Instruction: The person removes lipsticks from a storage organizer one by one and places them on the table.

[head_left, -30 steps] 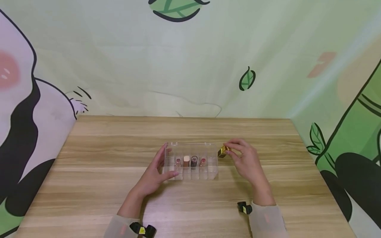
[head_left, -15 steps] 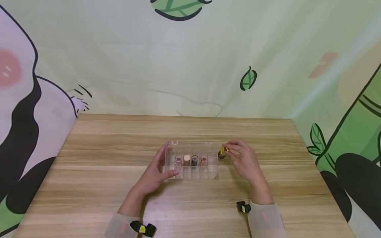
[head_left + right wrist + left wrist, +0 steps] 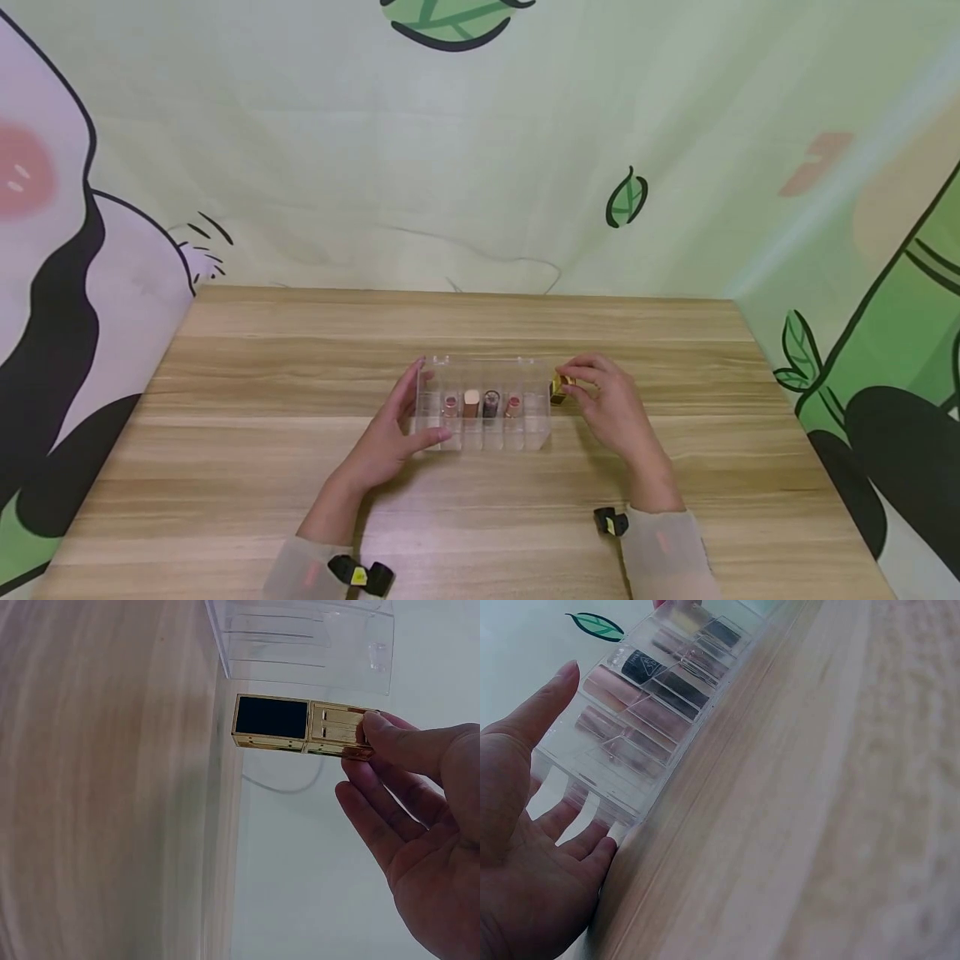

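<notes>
A clear plastic lipstick organizer [image 3: 534,427] stands at the middle of the wooden table. Several lipsticks sit in its slots, among them a brown one with a light top [image 3: 470,405] and a dark one [image 3: 664,681]. My left hand [image 3: 382,437] holds the organizer's left end, thumb at the front and fingers spread along the side. Just off the right end, my right hand [image 3: 611,408] pinches a square gold lipstick tube [image 3: 341,726] by one end between thumb and fingertips. The tube's black panel [image 3: 271,717] points down toward the table, apart from the organizer in the right wrist view.
The wooden table [image 3: 480,517] reaches back to a pale green cloth backdrop [image 3: 300,150] with printed leaves and cartoon figures. Black wrist cameras are strapped on both sleeves [image 3: 667,550].
My right hand has shifted slightly left with the gold lipstick tube, closer to the organizer's right end, and the tube stands more upright. My left hand keeps its hold.
</notes>
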Demonstrator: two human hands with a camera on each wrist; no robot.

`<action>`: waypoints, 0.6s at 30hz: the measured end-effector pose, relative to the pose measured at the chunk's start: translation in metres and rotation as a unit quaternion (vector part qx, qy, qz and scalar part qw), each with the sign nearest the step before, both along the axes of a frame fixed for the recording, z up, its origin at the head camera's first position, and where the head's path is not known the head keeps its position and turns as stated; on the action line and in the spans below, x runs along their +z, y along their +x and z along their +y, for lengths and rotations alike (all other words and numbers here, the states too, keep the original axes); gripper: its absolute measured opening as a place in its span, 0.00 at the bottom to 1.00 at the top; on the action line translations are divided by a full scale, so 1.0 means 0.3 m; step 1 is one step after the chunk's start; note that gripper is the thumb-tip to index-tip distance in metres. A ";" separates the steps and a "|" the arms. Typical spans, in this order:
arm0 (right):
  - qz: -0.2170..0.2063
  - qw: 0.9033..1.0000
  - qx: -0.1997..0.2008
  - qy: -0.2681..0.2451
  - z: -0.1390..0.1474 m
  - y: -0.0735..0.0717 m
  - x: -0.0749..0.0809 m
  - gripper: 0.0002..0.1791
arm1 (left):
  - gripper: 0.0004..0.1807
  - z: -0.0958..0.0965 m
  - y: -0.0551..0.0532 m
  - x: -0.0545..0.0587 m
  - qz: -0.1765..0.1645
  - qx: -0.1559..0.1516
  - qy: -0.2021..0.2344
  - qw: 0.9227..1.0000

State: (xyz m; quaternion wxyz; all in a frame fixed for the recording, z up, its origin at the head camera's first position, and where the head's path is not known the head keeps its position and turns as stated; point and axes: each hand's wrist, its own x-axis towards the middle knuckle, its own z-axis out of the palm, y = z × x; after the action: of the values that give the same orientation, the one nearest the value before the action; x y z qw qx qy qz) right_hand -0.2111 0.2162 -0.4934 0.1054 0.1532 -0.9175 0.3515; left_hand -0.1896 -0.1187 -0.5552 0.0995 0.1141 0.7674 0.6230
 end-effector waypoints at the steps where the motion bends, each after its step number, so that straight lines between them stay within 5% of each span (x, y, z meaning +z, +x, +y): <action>1: 0.000 1.000 0.001 0.000 -0.001 0.000 -0.001 0.12 | 0.59 0.000 0.000 -0.001 0.001 0.000 0.000 1.000; 18: -0.006 1.000 0.013 0.009 -0.006 -0.003 -0.015 0.13 | 0.59 0.001 -0.002 -0.007 0.004 0.002 0.002 1.000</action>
State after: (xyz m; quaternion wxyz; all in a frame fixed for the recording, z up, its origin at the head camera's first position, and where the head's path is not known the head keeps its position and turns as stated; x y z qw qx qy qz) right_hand -0.2120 0.2144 -0.4978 0.0942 0.1641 -0.9192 0.3452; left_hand -0.1904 -0.1185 -0.5574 0.0952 0.1154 0.7667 0.6244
